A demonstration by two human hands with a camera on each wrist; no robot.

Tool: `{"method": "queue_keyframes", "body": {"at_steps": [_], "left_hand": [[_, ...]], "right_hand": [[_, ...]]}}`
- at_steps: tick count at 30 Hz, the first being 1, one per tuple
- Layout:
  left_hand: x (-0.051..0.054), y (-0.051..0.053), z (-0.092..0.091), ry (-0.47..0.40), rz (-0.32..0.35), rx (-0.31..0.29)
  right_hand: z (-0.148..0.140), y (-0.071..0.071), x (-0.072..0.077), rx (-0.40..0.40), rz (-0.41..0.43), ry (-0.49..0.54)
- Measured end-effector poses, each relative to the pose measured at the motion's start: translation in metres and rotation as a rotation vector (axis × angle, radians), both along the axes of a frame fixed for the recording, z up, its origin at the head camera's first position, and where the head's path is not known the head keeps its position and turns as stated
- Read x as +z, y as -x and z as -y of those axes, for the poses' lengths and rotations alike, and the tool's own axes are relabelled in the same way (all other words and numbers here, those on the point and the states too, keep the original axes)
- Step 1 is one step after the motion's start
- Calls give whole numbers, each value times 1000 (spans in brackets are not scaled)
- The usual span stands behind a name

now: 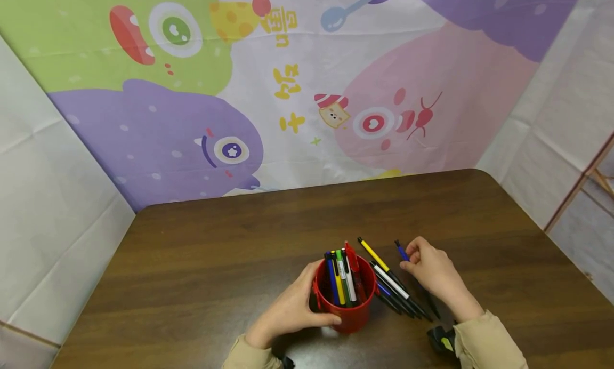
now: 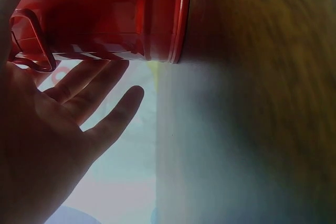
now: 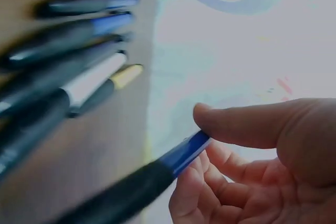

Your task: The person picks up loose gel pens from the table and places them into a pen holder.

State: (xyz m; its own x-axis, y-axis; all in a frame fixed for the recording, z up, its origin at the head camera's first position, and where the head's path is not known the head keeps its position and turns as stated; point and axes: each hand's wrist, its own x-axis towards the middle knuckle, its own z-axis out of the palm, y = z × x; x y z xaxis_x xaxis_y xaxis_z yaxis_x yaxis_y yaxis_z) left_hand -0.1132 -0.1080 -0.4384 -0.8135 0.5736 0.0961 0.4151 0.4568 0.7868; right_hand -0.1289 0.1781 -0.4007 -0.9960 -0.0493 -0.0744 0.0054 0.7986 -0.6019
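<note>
A small red bucket (image 1: 354,322) stands upright on the table with several pens in it, among them blue, yellow, green, white and red ones. My left hand (image 1: 293,308) holds it from the left side, thumb at the front and fingers behind; the left wrist view shows the bucket's wall and its thin handle (image 2: 38,40). My right hand (image 1: 435,270) pinches the blue end of a blue-and-black pen (image 3: 185,153) between thumb and fingers. Between the bucket and this hand lie several loose pens: a yellow one (image 1: 373,253), a white one (image 1: 390,281) and blue ones.
The brown wooden table (image 1: 206,262) ends at the back against a cartoon-printed cloth (image 1: 297,161). White cloth walls (image 1: 53,198) stand at both sides. A dark strap piece (image 1: 440,339) shows at my right wrist.
</note>
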Motion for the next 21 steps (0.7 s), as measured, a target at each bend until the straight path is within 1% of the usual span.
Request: {"method": "queue_keyframes", "body": {"at_steps": [3,7,12,15,18,21], "left_hand": [[0,0,0,-2,4,-3],[0,0,0,-6,6,-6],[0,1,0,-1,-5,-2],[-1,1,0,0,-13,-6],[-1,1,0,-2,-11,-8],[-1,1,0,-6,-2,-5]], "right_hand": [[-1,-5,12,-25,-64,33],[0,-11,25,-66,-174,72],[5,-19,39,-122,-283,95],[9,-25,46,-155,-344,126],[13,-31,51,-185,-431,187],[17,-35,54,-184,-527,285]]}}
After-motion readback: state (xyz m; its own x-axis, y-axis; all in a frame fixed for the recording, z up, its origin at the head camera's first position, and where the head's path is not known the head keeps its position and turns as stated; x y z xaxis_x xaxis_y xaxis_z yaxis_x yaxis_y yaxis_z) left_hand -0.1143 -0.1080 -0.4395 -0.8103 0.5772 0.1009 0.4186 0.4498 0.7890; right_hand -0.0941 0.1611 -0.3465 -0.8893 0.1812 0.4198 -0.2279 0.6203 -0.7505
